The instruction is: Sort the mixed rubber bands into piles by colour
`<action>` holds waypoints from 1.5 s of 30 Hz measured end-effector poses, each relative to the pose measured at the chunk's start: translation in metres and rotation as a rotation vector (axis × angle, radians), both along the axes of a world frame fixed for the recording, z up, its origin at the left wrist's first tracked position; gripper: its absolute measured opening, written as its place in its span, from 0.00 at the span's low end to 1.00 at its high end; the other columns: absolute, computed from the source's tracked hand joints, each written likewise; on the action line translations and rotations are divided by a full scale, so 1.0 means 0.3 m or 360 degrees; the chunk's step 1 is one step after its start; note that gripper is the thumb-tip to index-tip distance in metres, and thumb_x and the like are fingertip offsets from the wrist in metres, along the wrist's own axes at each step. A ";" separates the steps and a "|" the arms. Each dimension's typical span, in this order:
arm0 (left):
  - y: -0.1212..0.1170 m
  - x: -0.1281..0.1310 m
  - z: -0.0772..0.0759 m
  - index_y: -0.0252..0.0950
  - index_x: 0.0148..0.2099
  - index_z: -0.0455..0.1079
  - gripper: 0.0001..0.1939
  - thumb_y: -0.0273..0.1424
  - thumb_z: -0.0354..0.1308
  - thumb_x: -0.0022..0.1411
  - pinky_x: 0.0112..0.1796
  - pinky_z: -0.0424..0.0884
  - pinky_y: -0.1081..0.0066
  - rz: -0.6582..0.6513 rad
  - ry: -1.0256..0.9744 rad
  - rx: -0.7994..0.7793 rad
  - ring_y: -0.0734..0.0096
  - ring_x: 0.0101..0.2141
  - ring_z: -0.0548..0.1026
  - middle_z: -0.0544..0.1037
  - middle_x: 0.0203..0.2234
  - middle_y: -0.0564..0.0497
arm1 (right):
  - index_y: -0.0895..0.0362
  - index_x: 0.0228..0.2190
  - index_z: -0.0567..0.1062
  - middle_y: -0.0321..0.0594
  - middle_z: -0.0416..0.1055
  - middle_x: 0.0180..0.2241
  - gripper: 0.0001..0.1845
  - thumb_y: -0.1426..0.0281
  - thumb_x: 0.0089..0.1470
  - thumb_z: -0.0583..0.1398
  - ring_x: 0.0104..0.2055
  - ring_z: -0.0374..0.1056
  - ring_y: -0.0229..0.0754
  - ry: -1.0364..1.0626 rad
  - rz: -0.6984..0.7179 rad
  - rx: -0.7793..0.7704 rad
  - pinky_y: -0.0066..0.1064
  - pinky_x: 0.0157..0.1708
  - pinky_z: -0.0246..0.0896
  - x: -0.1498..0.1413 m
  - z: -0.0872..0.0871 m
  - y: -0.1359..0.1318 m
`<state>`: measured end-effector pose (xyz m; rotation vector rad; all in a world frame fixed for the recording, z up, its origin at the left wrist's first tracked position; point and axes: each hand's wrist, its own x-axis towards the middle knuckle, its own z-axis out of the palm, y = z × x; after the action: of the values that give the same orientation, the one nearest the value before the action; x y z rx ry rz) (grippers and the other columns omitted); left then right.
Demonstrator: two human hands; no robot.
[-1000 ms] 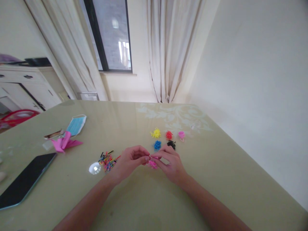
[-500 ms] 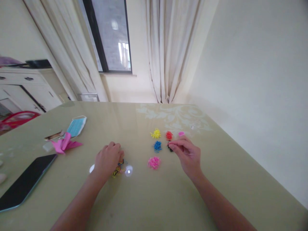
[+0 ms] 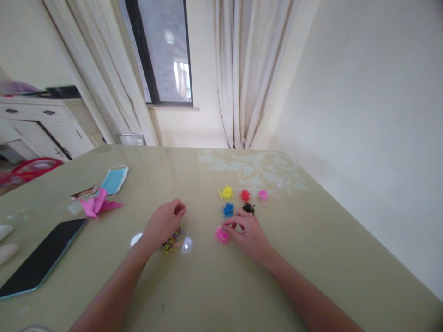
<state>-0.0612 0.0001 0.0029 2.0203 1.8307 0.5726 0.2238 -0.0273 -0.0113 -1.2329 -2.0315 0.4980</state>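
My left hand [image 3: 163, 224] hovers over a mixed heap of coloured rubber bands [image 3: 171, 240], its fingers curled into a pinch; what they hold is hidden. My right hand [image 3: 248, 231] rests on the green table [image 3: 214, 286], fingertips drawn together against a pink pile of bands [image 3: 221, 235]. Behind it lie sorted piles: yellow [image 3: 226, 192], red [image 3: 245, 195], blue [image 3: 228, 210] and black [image 3: 248, 208]. A small pink cap [image 3: 263, 195] stands to their right.
A dark tablet [image 3: 41, 259] lies at the left front. Behind it are a folded pink paper [image 3: 97, 205], a blue face mask [image 3: 116, 180] and a small wrapper [image 3: 83, 192]. The table's right edge runs along a white wall.
My hands parted from the middle. The left went to the mixed heap and lifted slightly; the right reached to the black pile, then came back beside the pink pile.
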 end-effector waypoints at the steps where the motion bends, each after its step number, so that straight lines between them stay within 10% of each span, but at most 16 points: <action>1: -0.001 0.011 0.003 0.39 0.39 0.72 0.11 0.39 0.52 0.68 0.39 0.71 0.66 -0.0050 -0.0198 -0.0008 0.62 0.37 0.79 0.82 0.34 0.48 | 0.52 0.33 0.86 0.37 0.75 0.29 0.07 0.66 0.61 0.66 0.30 0.68 0.39 -0.0052 0.0008 -0.0018 0.33 0.35 0.60 -0.002 -0.003 -0.001; 6: -0.026 0.099 0.005 0.37 0.46 0.76 0.19 0.46 0.61 0.62 0.40 0.74 0.67 -0.0243 -0.1026 -0.0129 0.64 0.37 0.80 0.84 0.35 0.48 | 0.52 0.38 0.85 0.38 0.75 0.31 0.07 0.66 0.61 0.66 0.34 0.71 0.41 -0.0013 0.0027 -0.0010 0.34 0.37 0.61 -0.005 -0.001 -0.014; 16: -0.092 0.213 -0.001 0.36 0.41 0.79 0.17 0.45 0.63 0.62 0.39 0.74 0.67 -0.0442 -0.1272 -0.0434 0.64 0.36 0.80 0.84 0.34 0.47 | 0.51 0.37 0.84 0.38 0.75 0.30 0.08 0.65 0.65 0.63 0.34 0.70 0.41 0.0110 0.0105 0.0399 0.35 0.38 0.62 -0.019 0.008 -0.051; 26: -0.039 -0.026 0.031 0.40 0.41 0.79 0.12 0.37 0.61 0.56 0.38 0.71 0.67 -0.0287 -0.0110 -0.0237 0.62 0.36 0.78 0.82 0.36 0.49 | 0.50 0.39 0.86 0.38 0.74 0.29 0.06 0.67 0.61 0.66 0.29 0.66 0.39 0.0686 -0.0211 0.0512 0.31 0.28 0.63 0.055 0.086 -0.017; 38: -0.024 -0.025 0.004 0.39 0.34 0.76 0.09 0.33 0.55 0.57 0.35 0.68 0.68 -0.0379 0.0093 -0.0369 0.63 0.33 0.77 0.80 0.32 0.49 | 0.51 0.40 0.85 0.38 0.72 0.30 0.06 0.68 0.61 0.66 0.30 0.63 0.39 0.0835 -0.0315 0.0606 0.32 0.28 0.61 0.092 0.085 -0.003; 45: -0.014 -0.008 0.000 0.37 0.38 0.74 0.12 0.36 0.51 0.62 0.36 0.67 0.67 -0.0302 0.0139 -0.0235 0.63 0.34 0.76 0.80 0.33 0.47 | 0.55 0.37 0.85 0.38 0.73 0.30 0.12 0.62 0.64 0.63 0.29 0.65 0.38 0.0377 -0.0685 0.0599 0.33 0.31 0.59 0.182 0.005 0.137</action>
<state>-0.0635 -0.0040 0.0029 2.1167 1.6504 0.2914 0.2785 0.0137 -0.0098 -1.2585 -1.5153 0.0457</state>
